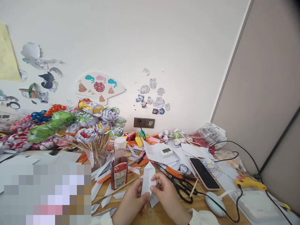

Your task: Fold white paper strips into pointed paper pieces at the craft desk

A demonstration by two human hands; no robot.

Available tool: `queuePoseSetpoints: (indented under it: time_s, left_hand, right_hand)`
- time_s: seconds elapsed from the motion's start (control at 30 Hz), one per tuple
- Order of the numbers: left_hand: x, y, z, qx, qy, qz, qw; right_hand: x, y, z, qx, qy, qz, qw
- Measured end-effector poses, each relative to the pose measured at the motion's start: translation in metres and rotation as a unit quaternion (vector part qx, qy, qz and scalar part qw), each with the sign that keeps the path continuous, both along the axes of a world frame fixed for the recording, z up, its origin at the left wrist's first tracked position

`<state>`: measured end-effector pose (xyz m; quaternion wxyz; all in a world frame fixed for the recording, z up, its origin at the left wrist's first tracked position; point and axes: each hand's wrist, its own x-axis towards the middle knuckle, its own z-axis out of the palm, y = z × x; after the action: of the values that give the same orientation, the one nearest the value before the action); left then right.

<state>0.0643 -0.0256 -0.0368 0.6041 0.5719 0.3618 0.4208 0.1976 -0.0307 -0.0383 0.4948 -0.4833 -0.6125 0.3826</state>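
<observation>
Both of my hands pinch a folded white paper piece (148, 177) with a pointed top, held upright just above the wooden table (164, 215). My left hand (131, 201) grips its lower left edge with the fingers closed. My right hand (167, 195) holds the lower right edge between thumb and fingers. A thin wooden skewer (117, 190) lies on the table just left of my left hand. Black-handled scissors (181, 185) lie right beside my right hand.
A red sauce bottle (119, 164) stands by a glass jar of paper flowers on sticks (93, 125). A phone (203, 173), white timer (167, 152), mouse (215, 203), yellow glue gun (249, 182), cables and paper scraps crowd the table. A blurred patch covers the lower left.
</observation>
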Motion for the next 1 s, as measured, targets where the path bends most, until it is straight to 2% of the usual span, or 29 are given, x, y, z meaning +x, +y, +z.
queuePoseSetpoints:
  time_s: [0.1,0.23,0.33,0.47,0.7,0.83,1.0]
  left_hand:
    - [-0.001,0.001,-0.003,0.006,0.001,0.006,1.000]
    - [-0.001,0.001,-0.003,0.009,0.004,0.015,1.000]
    - [-0.002,0.000,0.002,0.011,-0.001,0.017,1.000]
    - [-0.001,-0.003,0.007,0.014,-0.017,0.017,1.000]
    - [-0.001,0.000,0.003,0.004,-0.021,0.033,0.999]
    - [-0.001,0.001,0.004,-0.018,-0.010,0.027,0.999]
    - [0.000,-0.001,0.001,-0.060,0.010,-0.004,0.998]
  right_hand:
    - [-0.001,-0.002,0.002,0.011,0.006,0.000,1.000]
    - [-0.001,-0.002,0.000,-0.003,0.068,0.089,0.994]
    - [-0.002,-0.003,-0.003,-0.011,0.098,0.112,0.989]
    - [-0.005,-0.002,-0.004,0.004,0.117,0.104,0.988]
    - [-0.003,0.002,-0.005,0.009,0.123,0.075,0.990]
    - [0.000,0.004,-0.006,0.016,0.086,0.073,0.994]
    - [0.010,0.010,-0.007,0.063,0.024,0.005,0.998]
